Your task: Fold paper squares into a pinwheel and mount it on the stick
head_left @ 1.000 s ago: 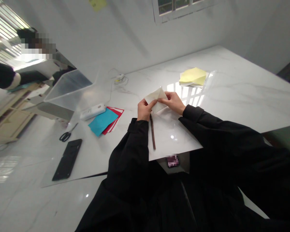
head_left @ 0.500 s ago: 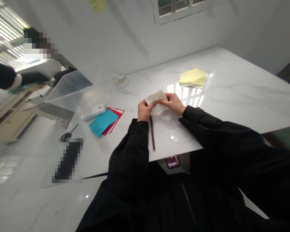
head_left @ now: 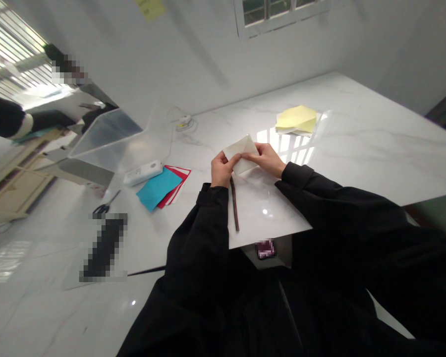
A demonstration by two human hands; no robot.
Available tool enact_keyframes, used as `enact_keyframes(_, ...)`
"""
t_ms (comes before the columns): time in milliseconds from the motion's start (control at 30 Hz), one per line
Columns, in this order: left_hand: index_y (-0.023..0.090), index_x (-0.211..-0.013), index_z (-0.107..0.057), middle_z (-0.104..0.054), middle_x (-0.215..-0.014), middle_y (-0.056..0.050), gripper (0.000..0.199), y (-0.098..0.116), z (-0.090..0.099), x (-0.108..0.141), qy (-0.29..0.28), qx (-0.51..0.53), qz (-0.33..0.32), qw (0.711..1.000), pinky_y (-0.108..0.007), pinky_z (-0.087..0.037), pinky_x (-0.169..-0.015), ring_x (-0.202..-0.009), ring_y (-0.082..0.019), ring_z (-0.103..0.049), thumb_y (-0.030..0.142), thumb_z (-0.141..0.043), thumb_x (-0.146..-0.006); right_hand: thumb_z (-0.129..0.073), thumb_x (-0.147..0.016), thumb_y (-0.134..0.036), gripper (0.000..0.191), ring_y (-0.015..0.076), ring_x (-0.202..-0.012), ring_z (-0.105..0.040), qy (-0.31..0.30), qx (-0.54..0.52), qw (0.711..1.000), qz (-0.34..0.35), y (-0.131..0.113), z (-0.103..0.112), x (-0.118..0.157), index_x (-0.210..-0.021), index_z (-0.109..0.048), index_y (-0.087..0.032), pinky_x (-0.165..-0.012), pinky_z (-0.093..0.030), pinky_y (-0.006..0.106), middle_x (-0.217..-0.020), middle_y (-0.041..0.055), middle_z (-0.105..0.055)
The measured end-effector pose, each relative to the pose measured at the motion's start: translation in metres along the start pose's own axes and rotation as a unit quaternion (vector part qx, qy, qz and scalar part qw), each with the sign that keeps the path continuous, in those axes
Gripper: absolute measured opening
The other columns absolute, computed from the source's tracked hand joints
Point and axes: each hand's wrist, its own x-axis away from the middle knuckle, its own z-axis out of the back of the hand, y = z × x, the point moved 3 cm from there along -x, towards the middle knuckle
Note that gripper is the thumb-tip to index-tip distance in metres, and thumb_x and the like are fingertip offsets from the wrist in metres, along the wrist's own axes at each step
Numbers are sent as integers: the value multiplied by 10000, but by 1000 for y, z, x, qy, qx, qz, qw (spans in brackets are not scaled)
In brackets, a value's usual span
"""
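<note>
A small cream-coloured folded paper (head_left: 243, 147) is held up just above the white marbled table (head_left: 357, 148). My left hand (head_left: 221, 169) grips its left side, thumb across the front. On the right side, my right hand (head_left: 268, 158) pinches the same paper, and the two thumbs nearly meet at its lower middle. Diagonal crease or flap lines show on the paper's face. A thin dark brown stick (head_left: 235, 206) lies on the table just below my left hand, its upper end close to the wrist.
Yellow papers (head_left: 296, 119) lie at the back right. To the left are blue and red sheets (head_left: 159, 187), a white power strip (head_left: 144, 173), a clear plastic bin (head_left: 111, 141), scissors (head_left: 103, 208) and a blurred dark object (head_left: 106, 248). Another person's dark sleeve (head_left: 2, 116) shows far left.
The paper has tilted slightly in my fingers, and its top edge looks a little different. Both hands have stayed almost in place.
</note>
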Motion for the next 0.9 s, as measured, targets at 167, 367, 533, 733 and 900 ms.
enact_keyframes(167,158,-1103,-769,-808,-1005,-113,694,2,-1,1,-3,7,8,1000,-393,-612,-867,-964,-283,-765,561,-954,-569,-863,-729,-509,466,266,-898,-725,8,-5,1000,1,2,2,-1,-1019,-784,-154,-850,-606,417,-974,77,-799)
enact_keyframes(367,155,-1099,-765,-806,-997,-116,688,3,-2,2,-5,18,24,1000,-393,-615,-875,-978,-287,-765,554,-957,-572,-849,-748,-465,425,264,-878,-728,16,-1,1000,3,4,4,-2,-1020,-787,-144,-844,-609,422,-972,86,-799)
enact_keyframes(533,158,-1097,-764,-806,-980,-98,664,5,-2,3,-15,21,30,999,-383,-620,-873,-970,-281,-767,551,-948,-594,-835,-756,-461,422,257,-872,-726,21,15,1000,4,7,5,-3,-1015,-789,-132,-815,-609,386,-961,85,-799)
enact_keyframes(733,158,-1101,-762,-806,-971,-91,644,5,-3,3,-22,32,31,999,-373,-622,-871,-966,-276,-768,551,-934,-621,-823,-771,-461,434,249,-877,-725,23,27,999,12,9,6,-4,-1033,-787,-116,-802,-609,364,-967,89,-801)
enact_keyframes(900,160,-1101,-764,-806,-973,-92,633,5,-2,3,-21,32,30,999,-370,-622,-864,-964,-276,-767,552,-929,-633,-825,-778,-445,432,249,-876,-730,25,27,999,9,7,7,-4,-1050,-789,-111,-809,-611,367,-988,97,-802)
